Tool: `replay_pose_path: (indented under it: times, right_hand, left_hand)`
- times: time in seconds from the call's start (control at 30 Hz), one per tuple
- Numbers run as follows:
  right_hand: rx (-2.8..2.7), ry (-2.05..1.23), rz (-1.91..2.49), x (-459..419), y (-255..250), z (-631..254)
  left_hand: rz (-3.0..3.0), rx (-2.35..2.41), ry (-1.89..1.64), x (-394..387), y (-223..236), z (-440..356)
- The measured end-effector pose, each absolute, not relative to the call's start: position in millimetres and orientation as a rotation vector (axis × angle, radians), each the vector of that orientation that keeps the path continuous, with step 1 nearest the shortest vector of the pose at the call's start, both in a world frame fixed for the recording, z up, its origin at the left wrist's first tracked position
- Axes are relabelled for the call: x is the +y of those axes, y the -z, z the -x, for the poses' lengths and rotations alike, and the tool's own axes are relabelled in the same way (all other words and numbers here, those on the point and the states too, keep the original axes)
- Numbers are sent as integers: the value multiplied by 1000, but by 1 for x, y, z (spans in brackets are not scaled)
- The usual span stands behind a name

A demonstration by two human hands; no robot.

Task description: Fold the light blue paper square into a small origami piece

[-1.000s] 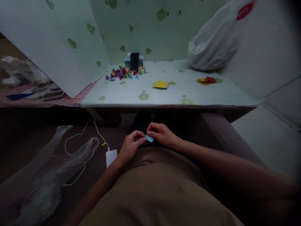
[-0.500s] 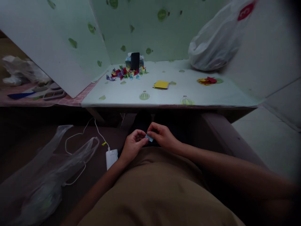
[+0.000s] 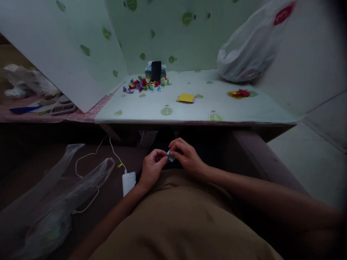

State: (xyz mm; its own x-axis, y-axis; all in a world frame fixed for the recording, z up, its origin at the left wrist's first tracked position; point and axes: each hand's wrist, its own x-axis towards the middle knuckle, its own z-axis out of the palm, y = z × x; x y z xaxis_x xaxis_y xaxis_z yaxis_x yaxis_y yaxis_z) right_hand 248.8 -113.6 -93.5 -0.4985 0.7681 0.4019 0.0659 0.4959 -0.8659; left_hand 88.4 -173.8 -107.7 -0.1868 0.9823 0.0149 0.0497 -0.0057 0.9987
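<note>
My left hand (image 3: 151, 169) and my right hand (image 3: 187, 156) meet in my lap, below the table edge. Both pinch a small light-blue piece of paper (image 3: 170, 157) between fingertips; most of it is hidden by the fingers. On the table (image 3: 244, 108) above lie a heap of small coloured folded paper pieces (image 3: 143, 85), a stack of yellow paper squares (image 3: 185, 98) and a small pile of red and yellow paper (image 3: 239, 93).
A dark phone (image 3: 155, 71) leans on a tissue box at the back. A white plastic bag (image 3: 249, 47) sits back right. A white power bank (image 3: 128, 181) with cable and a clear plastic bag (image 3: 56, 202) lie at my left. Patterned panels wall the table.
Both hands have shifted slightly upward and closed tighter over the blue paper, so less of it shows now.
</note>
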Motion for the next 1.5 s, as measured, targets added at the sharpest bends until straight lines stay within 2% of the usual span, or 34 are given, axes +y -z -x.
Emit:
replay_pose_path:
  times: [0.2,0.4,0.63,0.93,1.5]
  right_hand:
    - [-1920,-1086,708,-111,95,-249]
    - [-1817,-1211,831,-105,94,-248]
    - [-1703,-1622,936,-107,97,-246]
    - [-1846,-1411,913,-106,97,-246]
    - [-1648,-1688,836,-110,92,-245]
  left_hand:
    - [-1243,1413,-1295,-176,103,-88]
    - [-1077,1407,-1376,-175,104,-88]
    - [-1036,1379,-1492,-175,107,-88]
    - [-1060,1403,-1355,-176,108,-86]
    - [-1023,1334,-1440,-181,99,-90]
